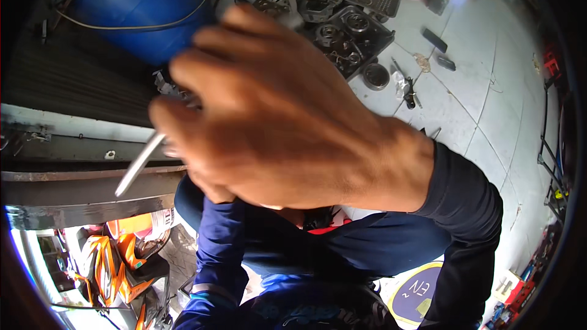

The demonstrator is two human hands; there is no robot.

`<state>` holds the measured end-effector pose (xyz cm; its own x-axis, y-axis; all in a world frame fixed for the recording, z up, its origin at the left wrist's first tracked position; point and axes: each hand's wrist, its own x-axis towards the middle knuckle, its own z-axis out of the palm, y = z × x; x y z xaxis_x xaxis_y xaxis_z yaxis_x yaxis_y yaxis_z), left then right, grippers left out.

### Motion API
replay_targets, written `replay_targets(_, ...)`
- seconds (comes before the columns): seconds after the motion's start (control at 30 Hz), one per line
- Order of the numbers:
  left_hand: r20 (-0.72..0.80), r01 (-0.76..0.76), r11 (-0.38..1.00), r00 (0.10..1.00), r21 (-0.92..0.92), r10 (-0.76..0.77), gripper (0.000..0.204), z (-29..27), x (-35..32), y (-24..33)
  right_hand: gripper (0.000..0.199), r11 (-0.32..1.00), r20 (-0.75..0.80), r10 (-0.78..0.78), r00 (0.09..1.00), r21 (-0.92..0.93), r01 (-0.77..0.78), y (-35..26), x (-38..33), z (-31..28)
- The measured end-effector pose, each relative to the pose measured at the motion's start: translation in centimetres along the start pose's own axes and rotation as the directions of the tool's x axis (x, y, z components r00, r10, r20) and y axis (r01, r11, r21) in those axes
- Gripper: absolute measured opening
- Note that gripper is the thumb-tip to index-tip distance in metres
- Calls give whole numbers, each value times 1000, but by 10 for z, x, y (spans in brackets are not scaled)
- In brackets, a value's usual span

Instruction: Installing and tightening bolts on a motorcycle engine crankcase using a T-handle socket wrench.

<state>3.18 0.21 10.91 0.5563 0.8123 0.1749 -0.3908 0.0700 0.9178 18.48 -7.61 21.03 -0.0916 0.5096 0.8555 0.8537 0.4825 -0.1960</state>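
Note:
My right hand (275,122) fills the middle of the view, close to the camera, its back toward me and its fingers pointing left. It comes in from the lower right on a dark sleeve (458,208). The fingers are curled around a slim silvery metal tool (139,166) that sticks out down and to the left; its gripped end is hidden by the fingers. My left hand does not show. Blue clothing (232,244) lies below the right hand.
A blue barrel (137,3) stands at the upper left behind a dark metal rail (73,183). Engine parts lie in a black tray (348,33) on the white tiled floor (489,104), with loose tools beside it. An orange motorcycle (113,263) is at the lower left.

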Motion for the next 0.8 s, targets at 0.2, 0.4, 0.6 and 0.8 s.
replay_targets(0.2,-215,-280,960,936,25,279,78,-99,9,-26,14,965,-36,-11,999,263,20,-6,31,23)
replay_targets(0.4,-162,-273,961,947,41,276,68,-88,29,-42,11,967,82,-80,993,249,57,3,30,62)
replay_targets(0.6,-58,-252,967,966,26,253,55,-94,20,-43,16,960,70,-112,991,264,90,6,37,69)
replay_targets(0.8,56,-238,971,970,19,236,43,-89,21,-48,22,945,46,-149,988,302,128,9,37,63)
